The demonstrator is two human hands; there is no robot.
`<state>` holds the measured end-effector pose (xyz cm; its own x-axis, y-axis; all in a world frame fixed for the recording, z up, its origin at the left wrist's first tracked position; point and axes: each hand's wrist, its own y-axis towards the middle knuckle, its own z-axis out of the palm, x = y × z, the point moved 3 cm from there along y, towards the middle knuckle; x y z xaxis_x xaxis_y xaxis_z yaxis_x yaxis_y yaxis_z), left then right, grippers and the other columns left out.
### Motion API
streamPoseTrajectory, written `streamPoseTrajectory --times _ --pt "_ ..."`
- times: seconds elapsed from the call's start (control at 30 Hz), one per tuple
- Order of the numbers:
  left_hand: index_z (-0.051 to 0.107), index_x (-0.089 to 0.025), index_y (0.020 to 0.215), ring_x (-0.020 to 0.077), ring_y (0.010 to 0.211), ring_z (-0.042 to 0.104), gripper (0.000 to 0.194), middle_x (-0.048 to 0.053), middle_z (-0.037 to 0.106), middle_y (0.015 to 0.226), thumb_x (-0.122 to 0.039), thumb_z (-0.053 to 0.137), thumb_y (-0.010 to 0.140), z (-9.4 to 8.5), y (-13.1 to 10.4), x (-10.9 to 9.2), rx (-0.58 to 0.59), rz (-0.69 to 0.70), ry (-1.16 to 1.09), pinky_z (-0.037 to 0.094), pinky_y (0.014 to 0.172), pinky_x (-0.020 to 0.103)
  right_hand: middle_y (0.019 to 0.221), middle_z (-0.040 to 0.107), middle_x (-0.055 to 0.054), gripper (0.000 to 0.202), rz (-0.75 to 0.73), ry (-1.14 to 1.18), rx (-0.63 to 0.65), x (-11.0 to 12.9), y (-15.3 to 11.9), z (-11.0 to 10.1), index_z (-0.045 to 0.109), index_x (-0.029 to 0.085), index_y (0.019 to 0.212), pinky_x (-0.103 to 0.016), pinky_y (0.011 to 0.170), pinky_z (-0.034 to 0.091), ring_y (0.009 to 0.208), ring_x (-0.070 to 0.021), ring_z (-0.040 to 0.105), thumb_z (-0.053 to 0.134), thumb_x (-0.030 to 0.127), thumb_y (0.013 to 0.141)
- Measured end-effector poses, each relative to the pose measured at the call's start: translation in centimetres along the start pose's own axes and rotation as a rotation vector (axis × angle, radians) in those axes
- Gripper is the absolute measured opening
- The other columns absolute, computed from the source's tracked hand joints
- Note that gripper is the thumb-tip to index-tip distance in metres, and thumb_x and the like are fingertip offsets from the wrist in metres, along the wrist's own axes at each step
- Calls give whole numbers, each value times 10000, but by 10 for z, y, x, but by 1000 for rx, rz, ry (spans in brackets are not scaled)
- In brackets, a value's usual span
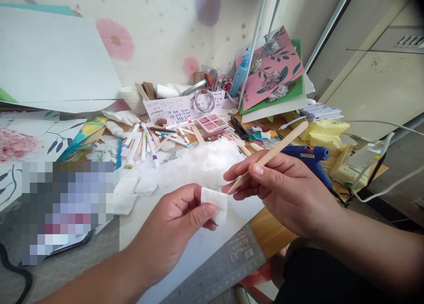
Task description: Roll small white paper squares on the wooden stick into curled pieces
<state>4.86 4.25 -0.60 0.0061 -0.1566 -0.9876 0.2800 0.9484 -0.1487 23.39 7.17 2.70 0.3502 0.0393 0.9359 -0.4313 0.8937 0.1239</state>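
Between the thumb and fingers of my left hand (180, 226) is a small folded square of white tissue-like material (215, 205). My right hand (288, 187) pinches a flat wooden craft stick (278, 150), its narrow pointed end slanting down to the left. That pointed end is right beside the upper right edge of the white square; whether they touch I cannot tell. Both hands are held above a white paper sheet (149, 222), and a heap of fluffy white cotton (215, 162) lies behind them.
Several markers (154, 149) and paper scraps are strewn behind the hands. A blue glue gun (308, 156) lies at right, near a yellow tissue packet (327, 134). On the left rests a phone-like device (71, 246), its screen blurred. A grey cutting mat (228, 262) lies under the paper.
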Motion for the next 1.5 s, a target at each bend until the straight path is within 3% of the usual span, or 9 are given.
streamPoseTrajectory --times 0.6,0.8,0.93,1.03,1.1,1.2,1.3,1.37,1.5 --pt "719 -259 745 140 707 597 146 -64 670 699 -315 698 878 0 0 6 61 -4 -112 463 708 251 886 775 -49 115 -30 -38 50 -2 -1 5 789 192 923 -176 690 595 736 -96 723 698 260 901" --pt "676 -235 740 159 721 593 162 -47 637 700 -338 682 865 2 1 2 -2 -15 4 452 716 277 892 770 -25 95 -35 -15 74 -5 -3 7 781 216 894 -180 707 594 746 -89 723 692 247 907" --pt "628 -241 841 141 640 510 164 -70 578 673 -361 733 801 -1 3 2 -90 -26 69 402 603 247 874 768 -29 103 -13 -15 76 -6 -2 7 780 208 907 -172 694 590 726 -86 719 694 266 907" --pt "563 -233 719 130 569 424 266 -77 526 586 -426 697 843 -6 3 4 -141 -23 90 341 536 241 878 772 -36 103 -16 -19 52 -6 -1 6 779 202 885 -179 684 598 716 -92 722 708 277 894" --pt "564 -229 668 142 573 461 347 -58 551 575 -478 607 905 -6 1 6 -101 -11 29 373 554 257 879 772 -37 103 -28 -30 46 -5 -1 6 778 202 881 -181 681 602 717 -95 723 708 276 893" --pt "662 -237 755 178 681 582 347 -24 643 706 -543 581 898 -1 -3 6 49 14 -112 466 667 306 861 763 -28 101 -45 -68 62 -6 -1 7 782 203 900 -166 685 602 727 -86 718 696 258 903" --pt "693 -234 825 174 744 613 227 -26 651 773 -461 693 840 2 -4 8 91 -38 -130 476 721 301 845 754 -24 115 -42 -114 85 -7 -1 9 784 199 909 -157 689 601 739 -81 712 679 244 914" --pt "679 -230 770 156 721 611 136 -39 642 736 -339 694 849 1 -3 9 50 -70 -110 468 697 281 848 757 -28 116 -34 -125 82 -8 -1 8 784 195 901 -160 679 600 731 -84 712 681 248 911" --pt "638 -219 663 133 629 590 195 -48 656 651 -208 607 855 -3 1 8 -63 -70 -44 447 628 265 868 773 -33 108 -37 -102 7 -7 4 -1 776 201 850 -189 660 606 702 -101 723 721 291 877"
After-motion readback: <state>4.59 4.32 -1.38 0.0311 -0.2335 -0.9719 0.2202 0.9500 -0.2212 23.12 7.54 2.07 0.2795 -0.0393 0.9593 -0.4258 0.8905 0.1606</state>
